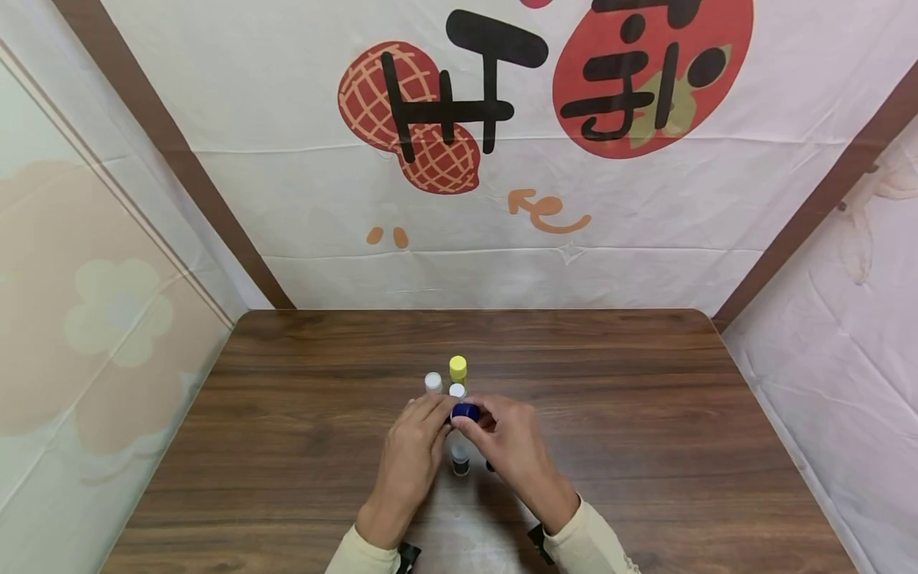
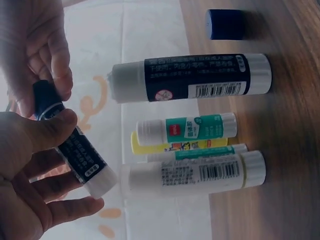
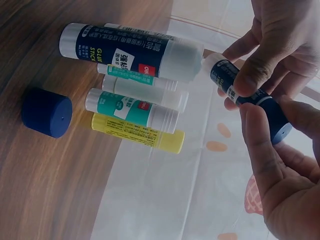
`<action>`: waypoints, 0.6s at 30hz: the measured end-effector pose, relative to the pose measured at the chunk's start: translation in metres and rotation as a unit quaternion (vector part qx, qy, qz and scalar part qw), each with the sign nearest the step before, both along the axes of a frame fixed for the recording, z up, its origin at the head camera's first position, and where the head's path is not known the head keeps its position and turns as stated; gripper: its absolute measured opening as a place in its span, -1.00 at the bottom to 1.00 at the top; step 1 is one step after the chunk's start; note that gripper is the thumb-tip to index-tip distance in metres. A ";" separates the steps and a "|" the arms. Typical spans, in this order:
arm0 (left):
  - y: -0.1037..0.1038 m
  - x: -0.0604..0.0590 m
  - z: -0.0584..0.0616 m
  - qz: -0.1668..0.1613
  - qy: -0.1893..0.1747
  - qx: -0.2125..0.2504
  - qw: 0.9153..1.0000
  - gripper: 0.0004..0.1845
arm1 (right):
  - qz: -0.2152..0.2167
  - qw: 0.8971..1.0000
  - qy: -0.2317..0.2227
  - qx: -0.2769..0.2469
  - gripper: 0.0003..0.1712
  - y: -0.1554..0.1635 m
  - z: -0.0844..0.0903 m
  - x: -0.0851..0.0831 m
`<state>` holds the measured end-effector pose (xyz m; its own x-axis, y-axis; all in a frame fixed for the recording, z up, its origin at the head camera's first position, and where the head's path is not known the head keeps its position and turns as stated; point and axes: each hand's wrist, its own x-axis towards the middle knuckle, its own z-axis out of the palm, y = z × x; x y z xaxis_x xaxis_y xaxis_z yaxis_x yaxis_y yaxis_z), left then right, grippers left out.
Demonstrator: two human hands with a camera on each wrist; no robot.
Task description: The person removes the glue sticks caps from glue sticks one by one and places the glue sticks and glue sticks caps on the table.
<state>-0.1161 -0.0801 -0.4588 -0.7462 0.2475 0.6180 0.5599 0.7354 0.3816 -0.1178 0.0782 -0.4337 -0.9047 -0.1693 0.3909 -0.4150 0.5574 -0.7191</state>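
Glue stick (image 2: 82, 154), navy and tilted, is held above the surface (image 1: 287, 438), its body gripped by the left hand (image 1: 412, 446) and its blue cap (image 3: 276, 121) pinched by the right hand (image 1: 512, 438), near a larger uncapped upright glue stick (image 2: 172, 76).

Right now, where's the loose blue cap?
In the right wrist view, the loose blue cap sits on the wooden table near the picture's left edge, beside the large navy glue stick.

wood-grain table (image 1: 645, 438) | upright: navy glue stick (image 2: 195, 77), white stick (image 2: 190, 175), yellow stick (image 3: 137, 134), green-labelled sticks (image 2: 192, 128) (seemingly two) | blue cap (image 3: 46, 112)
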 end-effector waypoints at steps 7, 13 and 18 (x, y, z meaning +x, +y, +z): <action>-0.003 0.002 0.004 0.018 0.009 -0.022 1.000 -0.62 | 0.031 0.998 0.044 0.017 -0.70 0.001 0.000 0.001; -0.007 0.003 0.006 0.020 0.003 -0.024 1.000 -0.62 | 0.070 0.994 0.089 0.009 -0.66 0.003 -0.002 0.000; -0.012 0.003 0.004 0.030 0.006 -0.010 0.999 -0.65 | 0.088 0.990 0.107 -0.015 -0.64 0.006 -0.002 -0.001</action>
